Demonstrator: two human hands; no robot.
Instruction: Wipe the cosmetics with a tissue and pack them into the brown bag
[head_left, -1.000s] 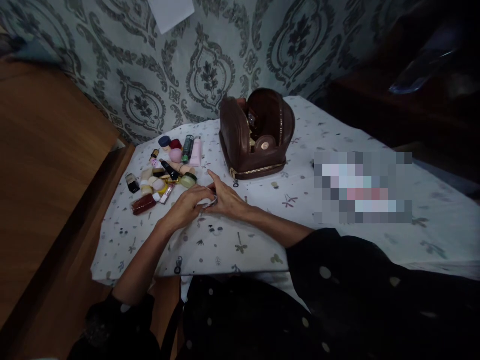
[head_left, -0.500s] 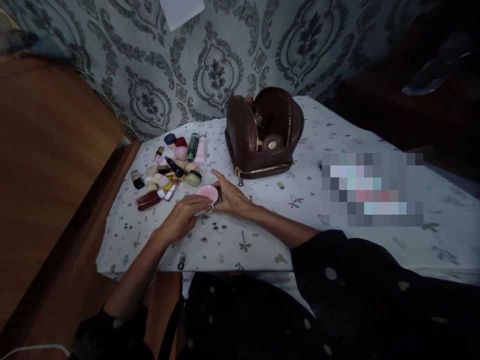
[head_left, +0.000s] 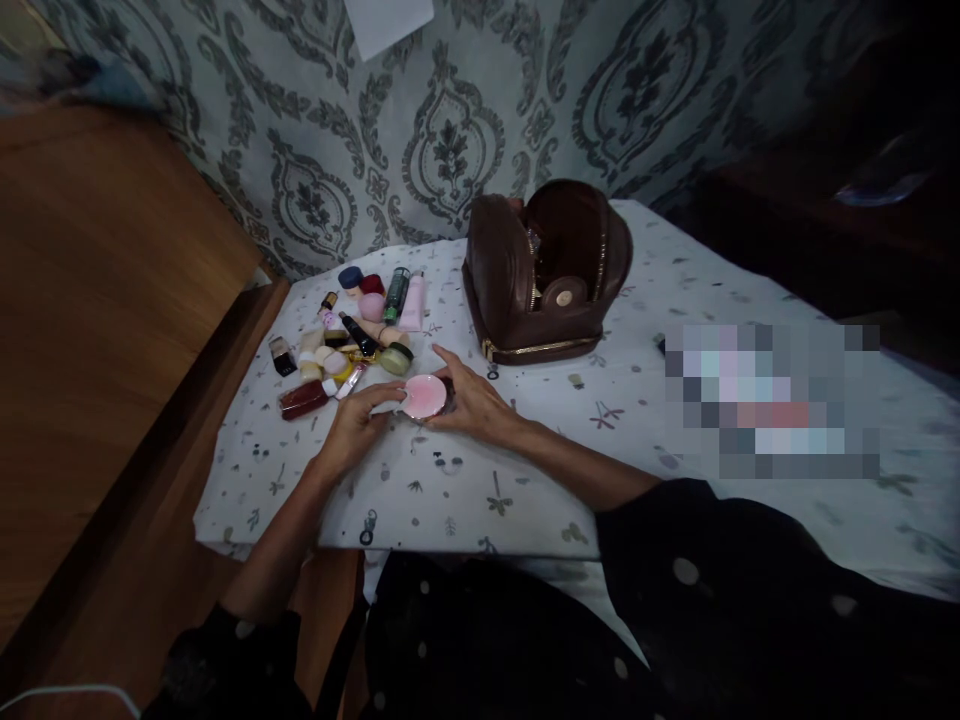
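Observation:
Both hands are around a round pink compact (head_left: pixel 425 397), its pink face turned up, just above the cloth. My left hand (head_left: pixel 361 418) pinches its left edge with the fingertips. Along the opposite edge, my right hand (head_left: pixel 480 405) is closed on it, with the thumb raised; a small dark patch shows between the palm and the compact. Just beyond the hands lies a group of cosmetics, among them a green jar (head_left: pixel 396 358), a black tube (head_left: pixel 358 334) and a dark red bottle (head_left: pixel 303 399).
A brown cosmetic bag (head_left: pixel 547 275) stands unzipped toward the back. More cosmetics, including a pink tube (head_left: pixel 413 302) and a dark green tube (head_left: pixel 397 296), lie at the back left. A pixelated patch covers something at right. A wooden cabinet (head_left: pixel 112 260) borders the table's left side.
My left hand has drawn back left from over the compact to its edge, so more of the pink face shows. The whole view has shifted slightly.

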